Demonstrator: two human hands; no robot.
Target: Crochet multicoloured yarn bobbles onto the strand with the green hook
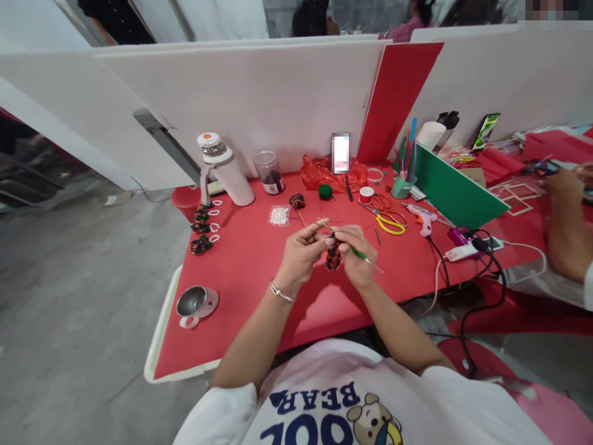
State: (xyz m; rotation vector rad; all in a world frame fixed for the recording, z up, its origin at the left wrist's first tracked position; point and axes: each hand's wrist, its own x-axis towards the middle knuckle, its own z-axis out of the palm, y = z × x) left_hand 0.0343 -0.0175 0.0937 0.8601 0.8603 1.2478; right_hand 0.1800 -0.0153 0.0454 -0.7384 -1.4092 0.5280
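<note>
Over the middle of the red table, my left hand (303, 252) pinches a dark, multicoloured crochet piece (332, 258) that hangs between both hands. My right hand (356, 254) is closed around a crochet hook (360, 253) with a green handle, its tip at the top of the piece. Yarn runs from near my left fingers toward a small multicoloured yarn ball (297, 201). A green yarn ball (325, 192) lies behind my hands. Left of them is a clear packet of white beads (279, 215). Finished-looking dark pieces with beaded loops (201, 245) lie at the table's left edge.
A white thermos (229, 176), a clear jar (269, 173) and a metal cup (197, 304) stand on the left. Rightward lie yellow-handled scissors (390, 225), a pink glue gun (424, 217) and a power strip (472, 248) with cables. A co-worker's arm (567, 228) is at far right.
</note>
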